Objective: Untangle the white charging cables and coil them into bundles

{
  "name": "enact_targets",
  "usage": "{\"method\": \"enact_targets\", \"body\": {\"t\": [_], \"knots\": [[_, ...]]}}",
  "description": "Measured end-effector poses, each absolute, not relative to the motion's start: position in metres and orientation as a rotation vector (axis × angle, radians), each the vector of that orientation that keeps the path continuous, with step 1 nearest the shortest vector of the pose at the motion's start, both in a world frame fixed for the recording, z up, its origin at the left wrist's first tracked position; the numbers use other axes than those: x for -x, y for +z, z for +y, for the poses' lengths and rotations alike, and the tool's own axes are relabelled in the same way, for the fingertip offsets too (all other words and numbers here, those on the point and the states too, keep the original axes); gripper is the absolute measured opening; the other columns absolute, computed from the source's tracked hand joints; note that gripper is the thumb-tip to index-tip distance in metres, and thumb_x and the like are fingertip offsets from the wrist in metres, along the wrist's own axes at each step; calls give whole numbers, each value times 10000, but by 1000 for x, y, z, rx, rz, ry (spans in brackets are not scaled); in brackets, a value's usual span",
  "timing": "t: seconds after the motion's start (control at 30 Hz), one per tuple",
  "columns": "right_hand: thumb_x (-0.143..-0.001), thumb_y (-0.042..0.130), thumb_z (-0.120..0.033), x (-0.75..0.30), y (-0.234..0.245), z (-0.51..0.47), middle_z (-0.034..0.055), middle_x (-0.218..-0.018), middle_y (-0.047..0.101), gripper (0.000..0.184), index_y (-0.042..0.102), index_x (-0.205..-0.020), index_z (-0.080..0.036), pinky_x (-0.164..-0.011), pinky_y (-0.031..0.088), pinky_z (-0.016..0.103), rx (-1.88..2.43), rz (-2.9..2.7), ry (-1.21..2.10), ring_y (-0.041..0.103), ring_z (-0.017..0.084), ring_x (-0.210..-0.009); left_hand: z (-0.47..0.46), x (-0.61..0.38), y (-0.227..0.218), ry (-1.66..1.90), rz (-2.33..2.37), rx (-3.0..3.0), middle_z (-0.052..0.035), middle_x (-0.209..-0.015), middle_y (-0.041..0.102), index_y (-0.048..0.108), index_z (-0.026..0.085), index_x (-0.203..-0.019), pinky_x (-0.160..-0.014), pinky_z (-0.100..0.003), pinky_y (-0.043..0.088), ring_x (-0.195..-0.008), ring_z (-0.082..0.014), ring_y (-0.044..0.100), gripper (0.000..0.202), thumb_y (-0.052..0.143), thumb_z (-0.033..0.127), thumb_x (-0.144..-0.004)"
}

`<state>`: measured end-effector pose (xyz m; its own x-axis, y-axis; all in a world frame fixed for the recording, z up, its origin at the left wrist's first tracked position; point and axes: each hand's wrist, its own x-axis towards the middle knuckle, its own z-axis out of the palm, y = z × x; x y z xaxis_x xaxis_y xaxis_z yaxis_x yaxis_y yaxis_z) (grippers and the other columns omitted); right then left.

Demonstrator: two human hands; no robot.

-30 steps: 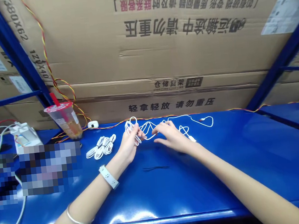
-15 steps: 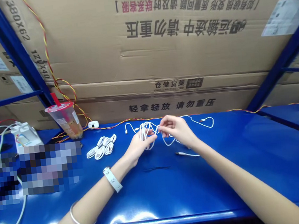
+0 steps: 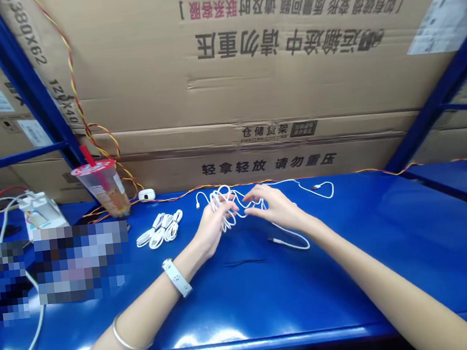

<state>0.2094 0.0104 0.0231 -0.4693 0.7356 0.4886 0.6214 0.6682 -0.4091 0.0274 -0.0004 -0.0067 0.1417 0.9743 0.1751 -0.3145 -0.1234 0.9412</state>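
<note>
Loose loops of a white USB cable (image 3: pixel 227 224) hang from my left hand (image 3: pixel 210 227), which is closed round them. Just to the right, my right hand (image 3: pixel 276 208) has its thumb and fingers parted beside a strand. Part of the strand behind this hand is hidden. A cable plug (image 3: pixel 274 241) on a curved white length lies below my right hand. Close in front of both hands, a thin black tie (image 3: pixel 245 262) rests on the blue tabletop (image 3: pixel 271 299). Left of my left hand lie several coiled, tied white cables (image 3: pixel 163 229).
Behind the coils stand a drink cup (image 3: pixel 104 191) with a red straw and a small white case (image 3: pixel 146 194). A white device (image 3: pixel 41 214) with wires sits far left. Another plug end (image 3: pixel 316 187) lies at the back right. Cardboard (image 3: pixel 226 103) and blue posts (image 3: pixel 438 98) bound the back.
My right hand's fingers have spread from a pinch on the cable. The loops in my left hand have moved slightly left, and the lower plug has slid left.
</note>
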Motion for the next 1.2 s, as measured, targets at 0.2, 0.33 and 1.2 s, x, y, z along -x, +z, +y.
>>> {"method": "enact_targets", "body": {"t": [0.2, 0.33, 1.2], "knots": [[-838, 573, -160, -221, 10, 24, 89, -979, 627, 117, 654, -921, -170, -807, 434, 328, 1186, -2405, 156, 574, 211, -926, 3, -16, 4, 1374, 550, -944, 26, -681, 562, 567, 146, -1016, -734, -279, 477, -681, -120, 595, 299, 629, 195, -727], [-843, 536, -176, -224, 10, 27, 60, -791, 649, 105, 639, -831, -155, -674, 441, 285, 1281, -2233, 330, 610, 177, -730, 2, -13, 8, 1383, 520, -963, 44, -656, 522, 566, 157, -1002, -686, -257, 476, -614, -90, 543, 269, 606, 196, -739], [-668, 568, -139, -182, 15, -9, 2, -918, 590, 318, 520, -976, -201, -625, 493, 259, 925, -1792, 953, 604, 124, -687, -13, -25, -1, 857, 696, -1443, -2, -804, 605, 402, 189, -1278, -572, -263, 451, -563, -112, 565, 684, 740, 313, -695]]}}
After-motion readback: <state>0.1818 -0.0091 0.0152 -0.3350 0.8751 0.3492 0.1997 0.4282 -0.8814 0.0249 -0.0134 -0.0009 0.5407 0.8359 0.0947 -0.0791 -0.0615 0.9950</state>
